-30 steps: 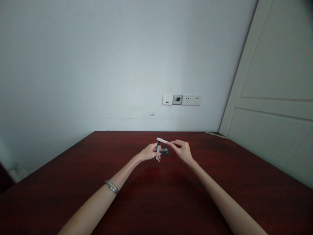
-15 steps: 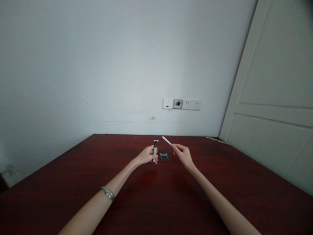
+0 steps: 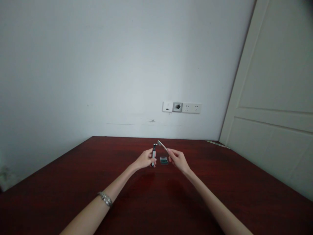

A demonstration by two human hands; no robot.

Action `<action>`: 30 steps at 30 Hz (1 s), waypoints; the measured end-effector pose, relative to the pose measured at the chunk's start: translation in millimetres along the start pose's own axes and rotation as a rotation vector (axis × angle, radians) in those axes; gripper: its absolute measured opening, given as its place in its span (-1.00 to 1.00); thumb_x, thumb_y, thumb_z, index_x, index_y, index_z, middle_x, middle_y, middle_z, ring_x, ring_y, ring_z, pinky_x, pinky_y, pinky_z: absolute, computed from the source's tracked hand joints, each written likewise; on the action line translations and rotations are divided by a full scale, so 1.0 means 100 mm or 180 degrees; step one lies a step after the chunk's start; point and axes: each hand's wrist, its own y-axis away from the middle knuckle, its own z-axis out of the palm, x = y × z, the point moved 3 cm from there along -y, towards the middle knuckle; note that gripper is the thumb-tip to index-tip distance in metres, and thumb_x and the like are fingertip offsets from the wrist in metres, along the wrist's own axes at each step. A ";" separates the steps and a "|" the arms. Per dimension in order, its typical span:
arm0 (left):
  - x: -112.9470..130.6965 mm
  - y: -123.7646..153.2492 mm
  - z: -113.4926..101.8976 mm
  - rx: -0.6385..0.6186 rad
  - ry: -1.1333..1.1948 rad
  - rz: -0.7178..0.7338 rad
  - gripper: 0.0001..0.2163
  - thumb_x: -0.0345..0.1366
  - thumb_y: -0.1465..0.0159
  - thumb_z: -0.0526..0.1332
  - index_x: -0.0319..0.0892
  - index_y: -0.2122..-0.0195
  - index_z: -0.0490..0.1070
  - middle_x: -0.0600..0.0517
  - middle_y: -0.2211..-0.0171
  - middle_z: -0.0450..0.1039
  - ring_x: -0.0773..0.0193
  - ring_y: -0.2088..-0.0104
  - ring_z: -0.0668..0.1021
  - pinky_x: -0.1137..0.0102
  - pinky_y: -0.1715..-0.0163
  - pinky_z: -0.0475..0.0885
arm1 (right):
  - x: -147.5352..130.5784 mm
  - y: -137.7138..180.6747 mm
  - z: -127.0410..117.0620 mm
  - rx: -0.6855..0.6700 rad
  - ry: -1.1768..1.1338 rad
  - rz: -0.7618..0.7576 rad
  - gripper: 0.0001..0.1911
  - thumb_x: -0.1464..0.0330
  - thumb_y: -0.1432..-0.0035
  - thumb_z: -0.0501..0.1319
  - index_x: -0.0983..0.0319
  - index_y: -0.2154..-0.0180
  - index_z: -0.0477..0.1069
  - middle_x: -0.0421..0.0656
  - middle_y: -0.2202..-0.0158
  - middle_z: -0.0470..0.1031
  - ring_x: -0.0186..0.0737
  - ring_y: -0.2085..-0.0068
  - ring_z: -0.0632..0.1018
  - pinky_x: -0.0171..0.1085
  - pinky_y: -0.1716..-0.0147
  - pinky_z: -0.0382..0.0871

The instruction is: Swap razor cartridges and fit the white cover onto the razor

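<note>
My left hand [image 3: 144, 160] is closed around the grey and black handle of a razor [image 3: 154, 156], held upright with its head at the top. In my right hand [image 3: 179, 160] a slim white toothbrush [image 3: 163, 146] is pinched, slanting up to the left. Its bristle end is close beside the razor's head; whether the two touch I cannot tell. Between the hands, a small clear case [image 3: 164, 160] with dark green contents lies on the table.
The dark red wooden table [image 3: 156, 202] reaches back to a pale wall. Socket plates [image 3: 191, 108] are mounted on that wall. A white panelled door [image 3: 274, 98] stands at the right, and a thin flat strip [image 3: 217, 144] lies at the table's far right corner.
My right hand has moved left with the toothbrush, bringing its bristle end up to the razor's head. The left hand holds the razor almost where it was. The view has tipped slightly upward.
</note>
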 end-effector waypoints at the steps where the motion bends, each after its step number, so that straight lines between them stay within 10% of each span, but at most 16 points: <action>1: 0.01 0.00 0.00 -0.0002 0.0001 0.0009 -0.80 -0.36 -0.07 0.19 -0.21 0.37 0.13 0.08 0.59 0.39 0.31 0.57 0.52 0.52 0.64 0.35 | -0.01 0.00 0.00 -0.0004 0.0079 -0.0070 -0.46 -0.04 -0.02 0.09 0.32 0.35 0.47 -0.28 0.70 0.23 -0.44 0.67 0.20 -0.41 0.69 0.05; 30: -0.06 -0.03 -0.09 0.0230 -0.0483 -0.0040 -0.76 -0.34 -0.01 0.23 -0.22 0.29 0.25 0.12 0.58 0.36 0.34 0.59 0.46 0.49 0.61 0.34 | -0.08 0.04 -0.13 0.0495 0.1057 -0.0703 -0.59 0.11 -0.10 0.10 0.19 0.14 0.50 -0.11 0.27 0.57 -0.09 0.29 0.55 -0.22 0.30 0.40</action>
